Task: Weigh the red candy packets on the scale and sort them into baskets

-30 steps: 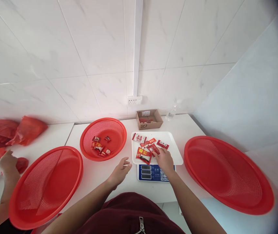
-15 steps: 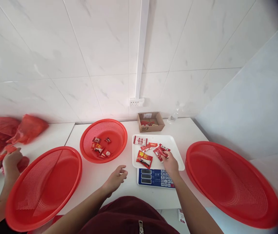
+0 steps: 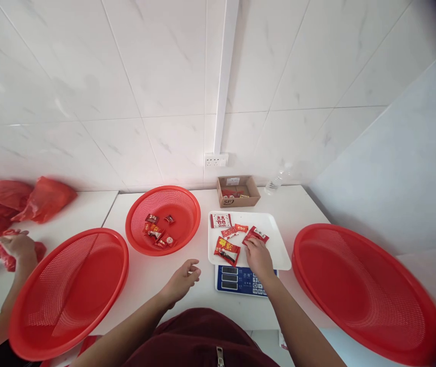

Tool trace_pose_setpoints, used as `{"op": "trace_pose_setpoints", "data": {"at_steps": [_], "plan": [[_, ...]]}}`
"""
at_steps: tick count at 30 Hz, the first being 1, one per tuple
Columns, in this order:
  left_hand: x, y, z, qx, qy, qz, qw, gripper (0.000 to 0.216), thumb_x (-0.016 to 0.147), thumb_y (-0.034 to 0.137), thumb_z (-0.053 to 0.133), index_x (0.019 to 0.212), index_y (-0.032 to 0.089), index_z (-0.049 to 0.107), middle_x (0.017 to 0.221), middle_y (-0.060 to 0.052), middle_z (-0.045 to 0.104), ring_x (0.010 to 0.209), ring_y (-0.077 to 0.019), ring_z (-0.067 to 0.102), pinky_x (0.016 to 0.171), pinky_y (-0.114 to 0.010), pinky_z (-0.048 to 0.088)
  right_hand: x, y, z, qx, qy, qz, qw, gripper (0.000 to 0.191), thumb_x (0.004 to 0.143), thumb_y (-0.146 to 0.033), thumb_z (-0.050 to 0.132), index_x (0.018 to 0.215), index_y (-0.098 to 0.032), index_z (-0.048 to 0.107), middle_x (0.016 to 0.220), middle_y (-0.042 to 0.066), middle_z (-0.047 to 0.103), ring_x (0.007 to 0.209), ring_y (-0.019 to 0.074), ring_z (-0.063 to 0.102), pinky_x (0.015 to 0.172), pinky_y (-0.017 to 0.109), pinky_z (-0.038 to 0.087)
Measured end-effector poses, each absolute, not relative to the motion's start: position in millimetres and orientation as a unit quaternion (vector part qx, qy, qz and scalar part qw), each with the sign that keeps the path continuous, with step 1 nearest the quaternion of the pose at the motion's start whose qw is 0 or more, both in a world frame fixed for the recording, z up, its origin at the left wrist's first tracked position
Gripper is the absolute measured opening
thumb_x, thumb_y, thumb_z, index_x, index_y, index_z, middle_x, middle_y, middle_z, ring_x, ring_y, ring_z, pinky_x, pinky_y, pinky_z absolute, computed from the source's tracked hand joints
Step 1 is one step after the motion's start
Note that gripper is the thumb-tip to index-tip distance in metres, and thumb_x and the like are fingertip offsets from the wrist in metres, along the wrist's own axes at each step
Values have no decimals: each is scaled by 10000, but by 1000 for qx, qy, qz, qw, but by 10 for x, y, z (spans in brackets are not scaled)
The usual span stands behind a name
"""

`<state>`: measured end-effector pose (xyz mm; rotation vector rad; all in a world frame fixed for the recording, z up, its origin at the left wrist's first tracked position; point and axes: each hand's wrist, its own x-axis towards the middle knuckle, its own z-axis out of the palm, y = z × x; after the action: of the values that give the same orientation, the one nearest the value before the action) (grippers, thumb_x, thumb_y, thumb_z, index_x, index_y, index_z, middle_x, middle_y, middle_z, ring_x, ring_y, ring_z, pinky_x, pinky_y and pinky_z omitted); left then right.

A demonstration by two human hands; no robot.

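Observation:
My right hand [image 3: 258, 257] rests on the white tray [image 3: 277, 247] of a blue digital scale [image 3: 241, 281], its fingers closed on the near edge of a red packet [image 3: 256, 235]. Other red and white packets lie on the tray, among them a larger red packet [image 3: 226, 250] and a white-and-red packet [image 3: 220, 220]. My left hand [image 3: 182, 279] lies loosely curled and empty on the white table, between the scale and a small red basket [image 3: 187, 204]. That basket holds several wrapped candies [image 3: 157, 233].
Large red mesh baskets stand at the left [image 3: 69, 290] and right [image 3: 363, 295]. A cardboard box [image 3: 237, 191] and a clear bottle [image 3: 275, 182] stand by the wall. At far left a co-worker's hand [image 3: 17, 245] handles red plastic bags [image 3: 42, 196].
My right hand lifted a red packet off the tray, then brought it down further back on the tray. My left hand drew back a little. The co-worker's hand shifted among the bags.

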<state>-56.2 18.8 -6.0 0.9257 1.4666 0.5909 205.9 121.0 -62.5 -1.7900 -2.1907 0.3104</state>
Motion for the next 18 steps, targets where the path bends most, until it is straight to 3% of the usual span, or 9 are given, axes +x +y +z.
{"op": "trace_pose_setpoints", "data": {"at_steps": [5,9,14,18], "plan": [[-619,156,-73,393,641,261,606,542,757,506,559,1179,176,475,1002,-68,562,895,-192,581,804,-334,438,1926,1387,-546,-647,-750,114,78,348,886,-199,376,1022,-156,693,1086,108,649,1024,251,543,888,345,406],[-639,132,-80,392,637,263,609,554,740,508,570,1167,166,482,956,-63,573,882,-195,577,799,-341,435,1621,1628,-406,-591,-795,109,84,377,891,-210,388,1200,-172,601,1289,107,565,1190,242,459,974,352,351],[-654,116,-87,388,632,270,614,559,721,522,586,1152,179,492,947,-53,572,867,-183,576,785,-321,429,1282,1845,-419,-555,-819,147,25,470,886,-234,417,1352,-187,450,1458,113,394,1355,273,279,1037,455,271],[-709,85,-142,379,641,275,609,560,723,521,581,1149,168,492,947,-57,573,865,-183,581,780,-319,428,1236,1890,-473,-573,-807,137,32,480,864,-106,359,1318,-201,484,1350,114,523,1241,248,435,996,410,301]]}}
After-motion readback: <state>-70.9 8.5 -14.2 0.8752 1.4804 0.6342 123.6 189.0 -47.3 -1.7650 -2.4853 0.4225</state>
